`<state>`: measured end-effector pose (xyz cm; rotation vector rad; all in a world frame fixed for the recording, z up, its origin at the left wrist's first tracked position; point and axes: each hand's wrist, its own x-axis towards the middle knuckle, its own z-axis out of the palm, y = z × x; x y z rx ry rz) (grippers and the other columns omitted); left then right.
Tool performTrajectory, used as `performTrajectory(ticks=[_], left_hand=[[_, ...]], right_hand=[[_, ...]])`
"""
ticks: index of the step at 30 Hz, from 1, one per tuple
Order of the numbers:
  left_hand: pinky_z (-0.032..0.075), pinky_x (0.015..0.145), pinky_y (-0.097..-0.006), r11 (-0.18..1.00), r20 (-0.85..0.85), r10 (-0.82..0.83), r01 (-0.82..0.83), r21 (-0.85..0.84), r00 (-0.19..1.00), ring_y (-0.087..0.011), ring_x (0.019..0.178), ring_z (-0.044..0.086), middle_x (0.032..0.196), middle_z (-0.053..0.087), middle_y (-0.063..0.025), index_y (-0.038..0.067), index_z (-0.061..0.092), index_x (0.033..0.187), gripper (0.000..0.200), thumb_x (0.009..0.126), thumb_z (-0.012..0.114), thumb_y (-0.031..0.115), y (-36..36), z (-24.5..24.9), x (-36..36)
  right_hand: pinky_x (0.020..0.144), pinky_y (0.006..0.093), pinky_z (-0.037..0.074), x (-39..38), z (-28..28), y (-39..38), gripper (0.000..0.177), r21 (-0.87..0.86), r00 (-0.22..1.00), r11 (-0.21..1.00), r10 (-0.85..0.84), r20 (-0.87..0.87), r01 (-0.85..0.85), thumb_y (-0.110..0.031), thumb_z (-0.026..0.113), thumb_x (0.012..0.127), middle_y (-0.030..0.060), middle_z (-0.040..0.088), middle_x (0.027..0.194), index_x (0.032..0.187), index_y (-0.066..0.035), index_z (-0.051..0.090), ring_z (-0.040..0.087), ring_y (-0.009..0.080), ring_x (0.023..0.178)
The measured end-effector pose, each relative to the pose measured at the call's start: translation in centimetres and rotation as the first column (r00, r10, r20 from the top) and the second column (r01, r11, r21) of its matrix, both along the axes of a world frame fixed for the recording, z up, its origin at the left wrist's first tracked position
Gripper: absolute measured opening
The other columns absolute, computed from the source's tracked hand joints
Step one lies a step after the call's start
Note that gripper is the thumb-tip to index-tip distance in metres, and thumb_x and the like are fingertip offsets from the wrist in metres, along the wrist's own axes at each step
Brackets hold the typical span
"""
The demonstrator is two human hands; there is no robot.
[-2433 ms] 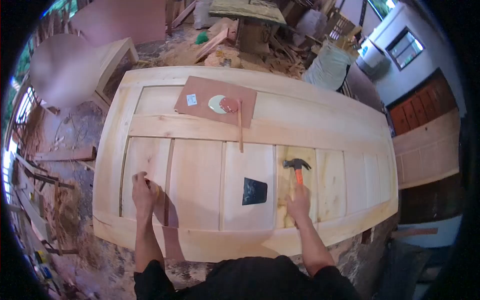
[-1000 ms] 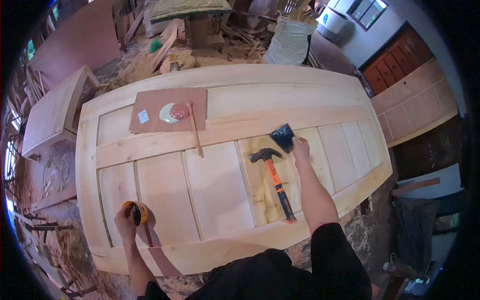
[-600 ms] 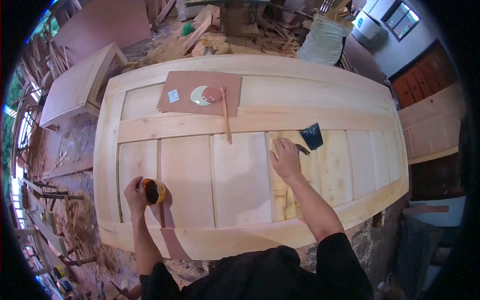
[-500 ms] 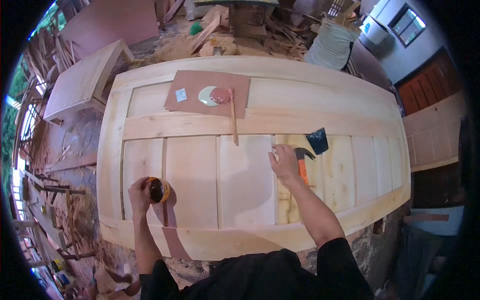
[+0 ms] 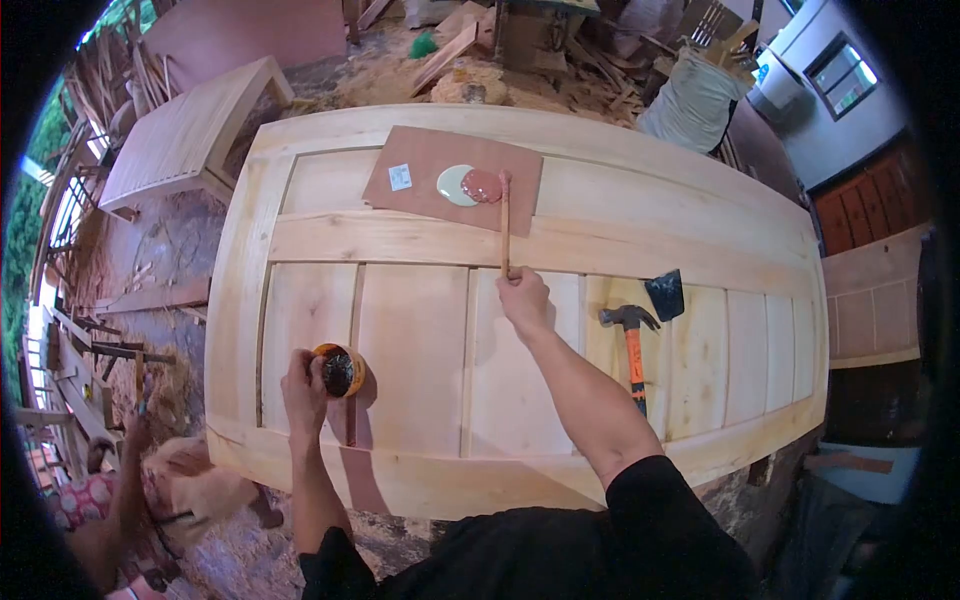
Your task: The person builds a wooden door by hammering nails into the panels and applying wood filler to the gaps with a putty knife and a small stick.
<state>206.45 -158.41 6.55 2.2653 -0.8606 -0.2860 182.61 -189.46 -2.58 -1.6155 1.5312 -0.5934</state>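
Over the panelled wood, our left hand grips a probably stiff tub; our right hand pinches a light-looking stick at its near end, seemingly the best hold, far tip beside pink paste on board.

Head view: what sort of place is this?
Probably a woodworking shop: a large, pale, panelled wooden slab, likely a door, lies flat; an orange-and-black-handled claw hammer rests on it; brown wood offcuts litter the ground beyond.
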Motion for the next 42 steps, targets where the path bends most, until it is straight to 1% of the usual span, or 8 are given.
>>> performTrajectory(ticks=[5,15,24,29,32,36,37,42], left_hand=[[0.054,0.069,-0.0367,0.988,-0.064,0.034,-0.044,-0.151,0.997,-0.0257,0.080,0.073,0.088,0.073,-0.0177,-0.002,0.066,0.105,0.012,0.099,0.063,0.007,0.9,-1.3,-0.2],[0.057,0.075,-0.0350,0.964,-0.177,0.006,-0.052,-0.260,0.984,-0.0234,0.084,0.073,0.095,0.075,-0.0167,-0.004,0.071,0.108,0.016,0.095,0.066,0.004,0.5,-2.0,-0.1],[0.055,0.076,-0.0320,0.999,-0.019,0.041,-0.041,-0.034,0.999,-0.0191,0.086,0.070,0.096,0.073,-0.0137,-0.003,0.069,0.107,0.015,0.095,0.066,0.004,-0.1,-0.8,0.5],[0.054,0.085,-0.0302,0.933,-0.227,-0.206,0.121,-0.338,0.952,-0.0145,0.092,0.068,0.099,0.073,-0.0112,-0.004,0.068,0.109,0.016,0.094,0.064,0.003,-8.9,-1.2,-6.7],[0.054,0.090,-0.0325,0.899,-0.343,-0.346,0.204,-0.389,0.873,-0.0201,0.098,0.072,0.103,0.075,-0.0138,-0.001,0.071,0.108,0.017,0.093,0.068,0.008,-18.3,-3.9,-12.3],[0.047,0.090,-0.0425,0.823,-0.007,-0.413,0.370,-0.430,0.911,-0.0308,0.100,0.065,0.099,0.073,-0.0093,0.006,0.074,0.099,0.013,0.088,0.071,0.014,-28.3,-8.5,-16.7],[0.045,0.092,-0.0433,0.833,0.032,-0.411,0.390,-0.392,0.911,-0.0308,0.102,0.063,0.100,0.072,-0.0082,0.008,0.074,0.098,0.013,0.087,0.071,0.015,-29.4,-9.2,-17.3],[0.037,0.099,-0.0432,0.866,0.150,-0.374,0.403,-0.296,0.915,-0.0282,0.112,0.057,0.107,0.070,-0.0041,0.013,0.075,0.097,0.013,0.085,0.072,0.017,-30.3,-10.5,-18.6]], right_hand=[[0.083,0.0448,0.056,-1.7,1.5,-0.9,0.021,-0.098,0.989,0.990,-0.115,-0.097,0.106,-0.021,0.068,0.084,0.0180,0.074,0.090,0.095,-0.004,0.072,0.072,0.0365,0.090],[0.088,0.0485,0.052,-9.7,4.2,-10.6,0.028,-0.330,0.915,0.911,0.107,-0.390,-0.247,-0.021,0.064,0.090,0.0214,0.069,0.102,0.110,-0.003,0.070,0.065,0.0393,0.101],[0.098,0.0476,0.048,-19.2,7.8,-2.5,0.052,-0.132,0.863,0.978,0.073,-0.500,-0.159,-0.035,0.070,0.088,0.0207,0.062,0.117,0.126,-0.002,0.060,0.060,0.0387,0.115],[0.093,0.0500,0.051,-27.8,7.9,6.1,0.053,0.060,0.714,0.998,0.021,-0.700,0.030,-0.039,0.074,0.085,0.0173,0.064,0.114,0.122,-0.004,0.059,0.063,0.0386,0.110],[0.083,0.0497,0.054,-30.0,6.0,6.3,0.048,0.309,0.825,0.951,0.150,-0.545,0.031,-0.038,0.075,0.083,0.0151,0.068,0.092,0.113,-0.002,0.062,0.067,0.0423,0.092],[0.064,0.0335,0.054,-28.1,7.3,5.8,0.022,0.481,0.972,0.877,-0.105,0.212,-0.010,-0.018,0.071,0.089,0.0058,0.063,0.076,0.098,-0.001,0.060,0.067,0.0195,0.069],[0.058,0.0280,0.051,-26.7,8.7,5.9,0.019,0.423,0.971,0.906,-0.089,0.222,-0.014,-0.012,0.070,0.092,0.0014,0.060,0.076,0.103,-0.002,0.059,0.063,0.0103,0.065],[0.057,0.0371,0.050,-20.8,12.1,4.8,0.026,0.075,0.992,0.989,0.127,0.020,-0.128,-0.021,0.064,0.098,0.0096,0.063,0.072,0.114,-0.003,0.056,0.063,0.0214,0.061]])
